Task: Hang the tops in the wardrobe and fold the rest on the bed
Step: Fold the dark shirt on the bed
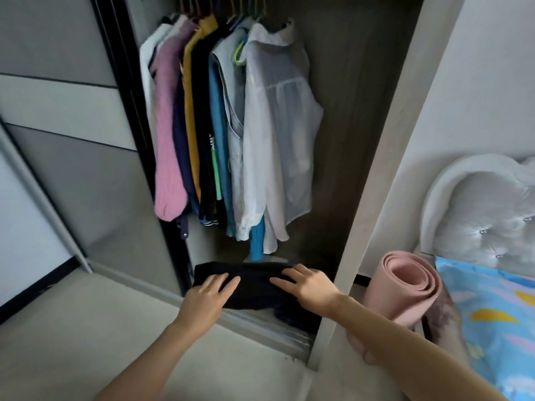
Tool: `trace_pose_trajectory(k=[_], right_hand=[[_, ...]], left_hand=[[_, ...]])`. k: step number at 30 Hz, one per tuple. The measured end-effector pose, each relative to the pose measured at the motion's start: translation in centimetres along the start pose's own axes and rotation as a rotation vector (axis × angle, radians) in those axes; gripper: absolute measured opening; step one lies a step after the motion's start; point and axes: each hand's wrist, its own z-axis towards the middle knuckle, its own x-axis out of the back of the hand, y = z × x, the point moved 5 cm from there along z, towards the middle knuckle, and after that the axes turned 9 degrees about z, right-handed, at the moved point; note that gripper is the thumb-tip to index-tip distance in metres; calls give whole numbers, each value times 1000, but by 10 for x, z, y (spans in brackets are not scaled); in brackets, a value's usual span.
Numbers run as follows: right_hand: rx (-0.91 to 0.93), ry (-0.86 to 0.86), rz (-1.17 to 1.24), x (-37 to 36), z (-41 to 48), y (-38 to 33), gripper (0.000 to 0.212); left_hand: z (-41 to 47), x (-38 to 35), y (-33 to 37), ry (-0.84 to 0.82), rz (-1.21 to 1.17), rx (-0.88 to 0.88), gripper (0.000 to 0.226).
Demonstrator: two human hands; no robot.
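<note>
Head: one garment (pixel 254 287); left hand (pixel 207 298), right hand (pixel 309 286) atop

Open wardrobe (pixel 347 111), seen from above. Tops (pixel 215 117) hang on hangers at 12 o'clock, running from a pink knit (pixel 169 140) at the 9 o'clock end to a pale sheer shirt (pixel 278 140) at the 3 o'clock end. At 6 o'clock of these, a folded black garment (pixel 254 287) lies on the wardrobe floor. The left hand (pixel 207 296) and right hand (pixel 309 287) rest on it with fingers extended. At 3 o'clock of the garment are a rolled pink mat (pixel 405 287) and a bed (pixel 492 328) with a blue cover.
</note>
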Motion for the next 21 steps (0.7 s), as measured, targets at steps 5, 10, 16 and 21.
trace_pose_trajectory(k=[5, 10, 16, 21], right_hand=[[62, -30, 80, -32, 47, 20, 72], [130, -91, 158, -72, 101, 40, 80], [115, -184, 226, -113, 153, 39, 80], [89, -211, 304, -139, 179, 26, 77]], left_hand=[[15, -28, -32, -77, -25, 61, 101], [37, -62, -70, -186, -84, 146, 102], [34, -104, -105, -299, -151, 227, 103], [28, -136, -140, -345, -212, 220, 103]])
